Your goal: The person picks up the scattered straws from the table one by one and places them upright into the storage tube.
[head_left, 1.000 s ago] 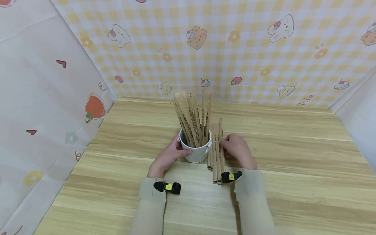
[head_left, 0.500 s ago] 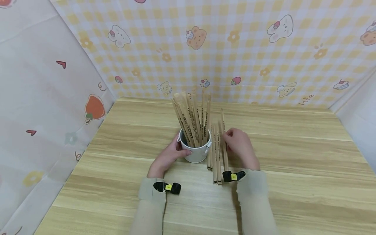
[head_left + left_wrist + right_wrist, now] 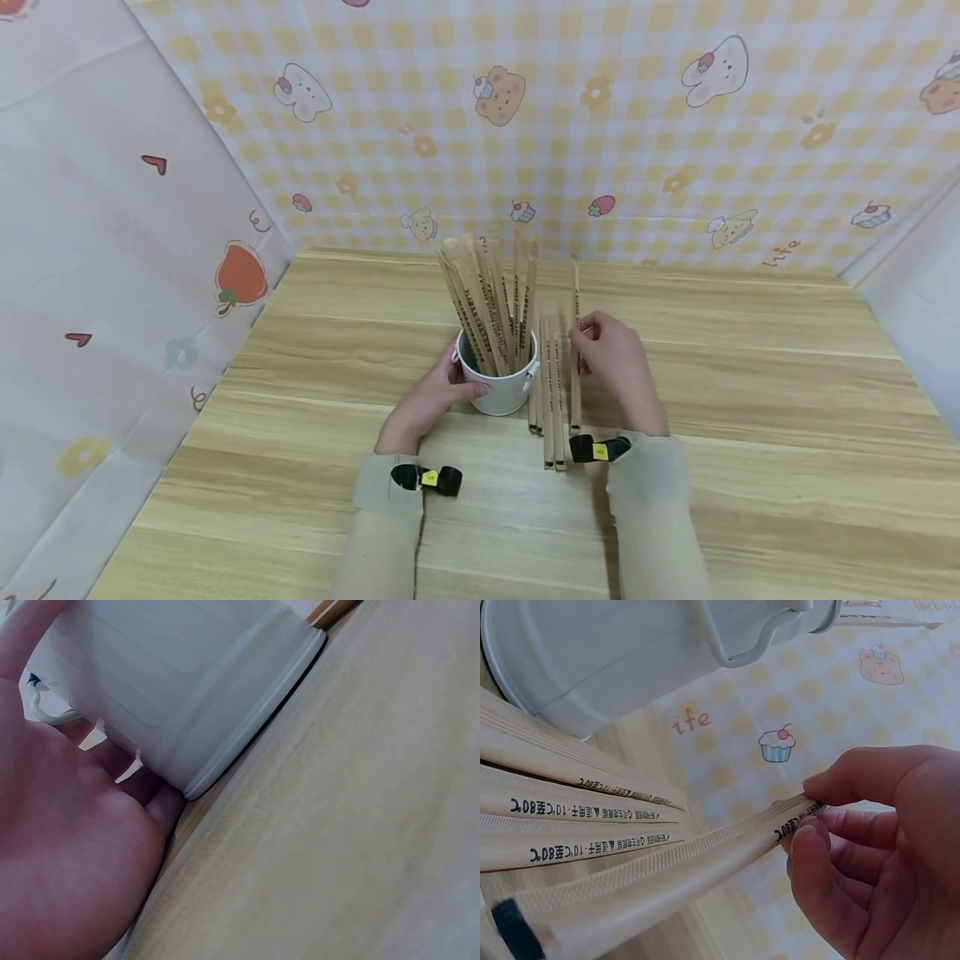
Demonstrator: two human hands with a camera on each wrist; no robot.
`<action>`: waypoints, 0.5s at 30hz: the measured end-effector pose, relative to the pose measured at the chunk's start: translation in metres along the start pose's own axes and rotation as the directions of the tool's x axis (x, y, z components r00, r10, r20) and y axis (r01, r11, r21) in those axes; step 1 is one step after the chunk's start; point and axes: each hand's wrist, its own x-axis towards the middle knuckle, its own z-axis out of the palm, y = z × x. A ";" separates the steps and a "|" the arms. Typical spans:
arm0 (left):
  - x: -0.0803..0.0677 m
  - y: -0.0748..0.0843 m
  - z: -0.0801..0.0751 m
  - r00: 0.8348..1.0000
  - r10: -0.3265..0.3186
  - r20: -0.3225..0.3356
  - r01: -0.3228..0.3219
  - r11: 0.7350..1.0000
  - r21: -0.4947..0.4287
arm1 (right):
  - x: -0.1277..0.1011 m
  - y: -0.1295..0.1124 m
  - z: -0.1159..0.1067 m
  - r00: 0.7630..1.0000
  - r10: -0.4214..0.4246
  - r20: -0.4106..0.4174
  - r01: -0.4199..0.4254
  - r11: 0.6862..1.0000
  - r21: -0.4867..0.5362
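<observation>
A small white metal bucket stands on the wooden table, holding several paper-wrapped straws that lean out of its top. My left hand grips the bucket from the left, thumb across its front; the left wrist view shows the other fingers behind the bucket wall. Between thumb and fingertips, my right hand pinches one paper-wrapped straw, which points nearly upright in the head view. Several more wrapped straws lie side by side on the table, just right of the bucket.
The wooden tabletop runs back to a yellow checked cloth with cartoon prints. A white printed cloth hangs along the left side. Each wrist carries a black strap with a small camera.
My right hand has drawn one wrapped straw away from the row on the table, moving it slightly right and toward the back. My left hand stays on the bucket.
</observation>
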 end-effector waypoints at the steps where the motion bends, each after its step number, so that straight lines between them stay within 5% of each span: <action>1: 0.000 0.000 0.000 1.000 0.002 0.002 -0.002 1.000 -0.002 | 0.000 0.000 0.000 1.000 -0.002 -0.002 0.002 1.000 0.000; 15: 0.000 -0.001 0.000 1.000 0.003 0.001 -0.003 1.000 0.016 | 0.002 0.001 0.002 1.000 -0.014 -0.006 0.014 1.000 0.026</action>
